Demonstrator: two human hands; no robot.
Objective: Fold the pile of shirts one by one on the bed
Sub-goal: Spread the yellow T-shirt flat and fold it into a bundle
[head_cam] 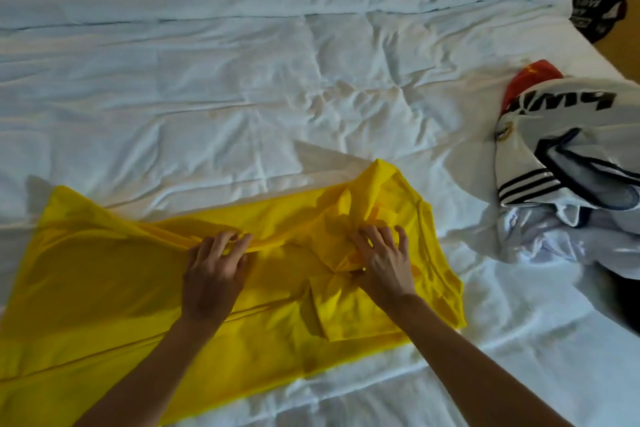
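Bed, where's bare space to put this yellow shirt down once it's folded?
The widest free patch is the white duvet beyond the yellow shirt, running to the far edge. A narrow strip also lies bare between the shirt and the near right edge. It's crowded on the right, where the white striped jersey heaps over a red garment.

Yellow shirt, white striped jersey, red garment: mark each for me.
yellow shirt (104,274), head view, flat body panel.
white striped jersey (530,184), head view, black-striped shoulder.
red garment (530,80), head view, exposed top edge.
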